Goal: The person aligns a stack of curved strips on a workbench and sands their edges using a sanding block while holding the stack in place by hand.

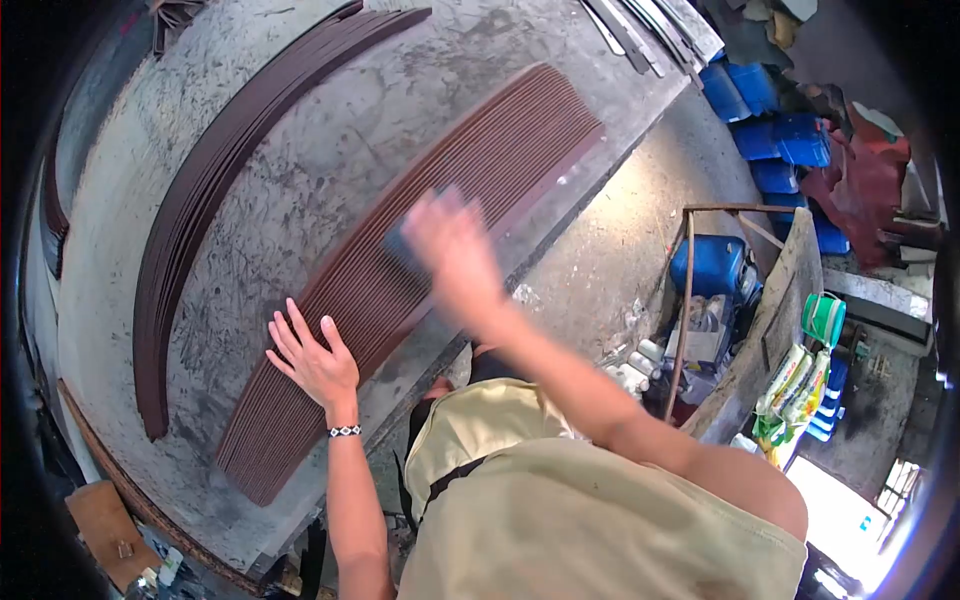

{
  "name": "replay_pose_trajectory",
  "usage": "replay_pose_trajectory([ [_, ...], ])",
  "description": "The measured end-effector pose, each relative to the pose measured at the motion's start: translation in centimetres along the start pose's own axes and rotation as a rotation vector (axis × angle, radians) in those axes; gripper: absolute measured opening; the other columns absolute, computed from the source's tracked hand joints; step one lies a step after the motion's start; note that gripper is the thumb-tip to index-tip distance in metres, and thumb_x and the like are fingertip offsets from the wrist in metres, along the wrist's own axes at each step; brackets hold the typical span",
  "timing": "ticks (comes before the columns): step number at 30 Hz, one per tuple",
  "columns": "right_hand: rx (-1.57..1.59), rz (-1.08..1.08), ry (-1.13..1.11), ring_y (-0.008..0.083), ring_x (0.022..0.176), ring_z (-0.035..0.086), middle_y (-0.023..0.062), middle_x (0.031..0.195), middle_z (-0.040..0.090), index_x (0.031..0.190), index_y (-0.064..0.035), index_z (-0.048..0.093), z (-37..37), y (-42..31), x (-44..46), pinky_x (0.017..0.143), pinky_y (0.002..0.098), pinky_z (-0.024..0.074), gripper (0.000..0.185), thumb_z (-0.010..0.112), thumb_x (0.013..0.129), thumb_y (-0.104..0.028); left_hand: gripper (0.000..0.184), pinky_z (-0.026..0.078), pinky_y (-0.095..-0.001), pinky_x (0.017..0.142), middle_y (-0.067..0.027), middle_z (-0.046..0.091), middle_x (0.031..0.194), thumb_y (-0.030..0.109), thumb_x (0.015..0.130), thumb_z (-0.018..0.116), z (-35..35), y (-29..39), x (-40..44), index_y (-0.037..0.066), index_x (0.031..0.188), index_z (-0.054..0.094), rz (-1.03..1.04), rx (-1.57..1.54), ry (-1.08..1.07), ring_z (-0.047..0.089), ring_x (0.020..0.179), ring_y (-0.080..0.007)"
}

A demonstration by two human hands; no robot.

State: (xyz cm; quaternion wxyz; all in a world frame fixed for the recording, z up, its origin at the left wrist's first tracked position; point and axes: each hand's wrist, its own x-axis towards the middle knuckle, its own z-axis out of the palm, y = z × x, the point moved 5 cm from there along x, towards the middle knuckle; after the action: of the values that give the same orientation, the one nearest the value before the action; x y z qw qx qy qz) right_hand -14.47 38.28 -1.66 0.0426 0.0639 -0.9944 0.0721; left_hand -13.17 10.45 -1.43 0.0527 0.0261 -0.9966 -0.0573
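Many brown, leather-like strips lie side by side in a long row (500, 135) that runs diagonally over the grey table. My left hand (318, 362) rests flat on the lower part of the row, fingers spread, with a patterned bracelet at the wrist. Farther up the same strips is my right hand (450, 240), smeared by motion. Beneath its palm and fingers shows a blue-grey pad (402, 246), pressed against the strips; its exact kind is too blurred to tell.
A curved stack of dark brown strips (205, 190) lies on the table (330, 140) to the left. More strips (640, 35) sit at the far right corner. Off the table's right edge stand blue containers (715, 265), a rusty metal frame (688, 300) and a green bucket (823, 320).
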Motion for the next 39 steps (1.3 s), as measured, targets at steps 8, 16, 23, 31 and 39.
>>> replay_pose_trajectory([
  [8,0.054,0.439,0.256,0.0441,0.163,0.040,0.0192,0.176,0.045,0.173,-0.0127,0.040,-3.0,26.7,5.2,0.135,0.0640,0.0270,0.075,0.055,0.101,0.001,0.061,0.019,-0.0679,0.134,-0.0179,0.045,0.175,0.048,0.120,0.035,0.0,-0.4,-0.3,0.018,0.173,0.044,-0.035,-0.056,-0.018,0.037,0.164,-0.0393],
  [16,0.080,-0.095,-0.077,0.0288,0.174,0.020,0.0010,0.186,0.029,0.176,-0.0219,0.038,-1.8,4.6,-1.6,0.141,0.0575,0.0109,0.088,0.056,0.093,0.003,0.063,0.017,-0.0678,0.135,-0.0182,0.041,0.177,0.049,0.120,0.036,0.5,-0.3,-0.1,0.019,0.175,0.041,-0.012,-0.065,-0.021,0.035,0.166,-0.0391],
  [23,-0.038,0.454,0.347,0.0381,0.167,0.035,0.0132,0.178,0.044,0.169,-0.0099,0.047,-1.8,20.1,6.3,0.136,0.0638,0.0233,0.060,0.053,0.111,-0.017,0.127,0.011,-0.0735,0.134,-0.0173,0.021,0.187,0.089,0.083,0.070,-2.4,1.5,-1.5,0.017,0.179,0.030,0.458,-0.185,-0.124,0.015,0.173,-0.0397],
  [31,-0.166,0.008,-0.109,0.0319,0.172,0.025,0.0061,0.184,0.033,0.174,-0.0182,0.041,-3.9,11.3,-0.5,0.141,0.0559,0.0150,0.079,0.057,0.098,-0.007,0.128,0.012,-0.0715,0.135,-0.0150,0.022,0.187,0.088,0.080,0.074,-1.4,2.2,-1.4,0.021,0.180,0.030,0.486,-0.010,-0.123,0.018,0.173,-0.0384],
  [39,0.353,-0.029,-0.078,0.0405,0.174,0.016,0.0133,0.185,0.031,0.173,-0.0124,0.043,-0.3,-2.4,-4.2,0.139,0.0654,0.0083,0.077,0.054,0.097,-0.006,0.126,0.013,-0.0721,0.134,-0.0139,0.021,0.187,0.090,0.083,0.070,-1.7,2.2,-1.5,0.021,0.180,0.029,0.490,-0.006,-0.133,0.019,0.172,-0.0387],
])
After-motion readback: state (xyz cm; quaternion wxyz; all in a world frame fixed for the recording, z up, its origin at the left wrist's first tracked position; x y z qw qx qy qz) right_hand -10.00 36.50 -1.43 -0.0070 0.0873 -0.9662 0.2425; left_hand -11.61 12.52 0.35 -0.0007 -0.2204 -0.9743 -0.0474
